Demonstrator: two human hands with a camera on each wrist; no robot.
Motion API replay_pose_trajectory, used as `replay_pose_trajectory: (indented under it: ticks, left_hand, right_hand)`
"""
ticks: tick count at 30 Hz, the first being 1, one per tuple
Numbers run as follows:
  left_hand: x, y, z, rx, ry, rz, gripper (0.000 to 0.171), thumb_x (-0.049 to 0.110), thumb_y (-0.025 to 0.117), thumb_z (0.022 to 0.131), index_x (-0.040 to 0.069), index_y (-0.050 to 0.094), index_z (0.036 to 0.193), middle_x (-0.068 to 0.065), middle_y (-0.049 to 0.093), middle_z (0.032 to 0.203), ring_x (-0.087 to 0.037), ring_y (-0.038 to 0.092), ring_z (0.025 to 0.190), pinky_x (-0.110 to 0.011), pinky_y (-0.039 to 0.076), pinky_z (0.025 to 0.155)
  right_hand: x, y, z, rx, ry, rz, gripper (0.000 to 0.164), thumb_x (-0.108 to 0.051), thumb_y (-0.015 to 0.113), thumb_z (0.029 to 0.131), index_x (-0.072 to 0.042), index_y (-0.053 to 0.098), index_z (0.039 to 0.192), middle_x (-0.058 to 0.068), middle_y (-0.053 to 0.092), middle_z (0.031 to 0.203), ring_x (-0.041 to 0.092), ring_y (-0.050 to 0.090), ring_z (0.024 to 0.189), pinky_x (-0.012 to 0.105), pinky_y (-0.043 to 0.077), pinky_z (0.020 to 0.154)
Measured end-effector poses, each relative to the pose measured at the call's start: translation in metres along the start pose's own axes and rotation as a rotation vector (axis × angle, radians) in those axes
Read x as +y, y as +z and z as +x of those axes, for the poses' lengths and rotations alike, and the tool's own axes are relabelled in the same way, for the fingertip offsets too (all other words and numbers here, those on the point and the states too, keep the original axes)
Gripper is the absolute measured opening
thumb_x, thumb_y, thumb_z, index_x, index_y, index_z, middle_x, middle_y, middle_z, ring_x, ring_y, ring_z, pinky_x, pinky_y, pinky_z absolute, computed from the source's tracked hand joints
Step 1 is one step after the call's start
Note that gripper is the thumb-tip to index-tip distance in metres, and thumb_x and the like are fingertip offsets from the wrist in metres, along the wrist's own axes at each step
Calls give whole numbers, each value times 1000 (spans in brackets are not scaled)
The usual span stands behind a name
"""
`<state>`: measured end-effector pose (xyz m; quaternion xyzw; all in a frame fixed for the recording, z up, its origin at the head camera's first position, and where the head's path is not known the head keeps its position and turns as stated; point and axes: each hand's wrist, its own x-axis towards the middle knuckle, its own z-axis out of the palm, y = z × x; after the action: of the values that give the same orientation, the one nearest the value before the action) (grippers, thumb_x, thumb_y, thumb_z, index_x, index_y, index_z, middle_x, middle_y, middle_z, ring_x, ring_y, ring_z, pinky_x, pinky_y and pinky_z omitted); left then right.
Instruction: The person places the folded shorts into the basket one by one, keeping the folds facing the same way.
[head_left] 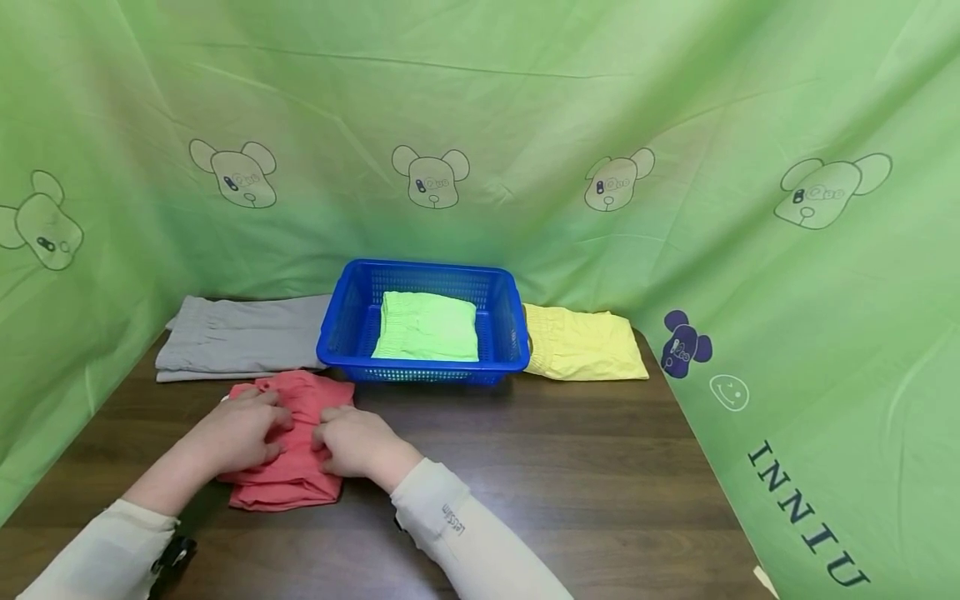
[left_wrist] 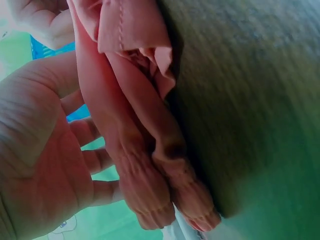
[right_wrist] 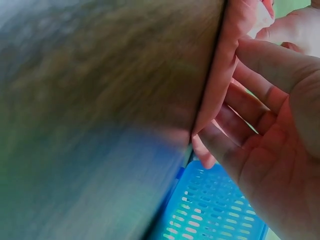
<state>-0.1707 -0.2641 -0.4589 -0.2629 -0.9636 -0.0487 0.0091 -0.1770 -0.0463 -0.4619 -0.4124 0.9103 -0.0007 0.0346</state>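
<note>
A pair of coral-red pants (head_left: 303, 400) lies folded into a compact bundle on the left part of the wooden table. On its left side rests my left hand (head_left: 242, 429), fingertips touching the cloth. My right hand (head_left: 356, 442) touches the opposite side with slightly bent fingers. In the left wrist view, the fingers of my left hand (left_wrist: 45, 135) lie extended along the layered pants (left_wrist: 130, 125), whose gathered elastic ends show. From the right wrist, my right hand (right_wrist: 280, 145) has its fingertips against the edge of the red cloth (right_wrist: 217, 90).
Behind the pants stands a blue perforated basket (head_left: 420, 367) with a folded lime-green garment (head_left: 427, 325) inside. Folded grey clothing (head_left: 247, 333) lies left of it, a folded yellow garment (head_left: 585, 343) right of it. A green curtain (head_left: 525, 100) encloses the table's back and sides.
</note>
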Motion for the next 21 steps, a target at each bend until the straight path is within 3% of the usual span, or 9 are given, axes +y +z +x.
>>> replay_pose_trajectory:
  ticks: [6,21]
  left_hand:
    - [0,0,2,6,8,2,18,23,86,75,27,71,83,2,56,89,-30,56,91,-52,50,73]
    - [9,2,8,10,9,-3,18,26,88,75,26,74,85,3,57,88,-29,56,90,-55,51,74]
  right_hand:
    - [0,1,-2,-7,-11,-23,17,-40,78,89,-36,76,105,-15,55,98,5,53,96,18,48,74]
    - [7,1,-11,2,-10,-47,15,-39,80,87,-36,75,101,-15,56,97,7,54,95,20,48,71]
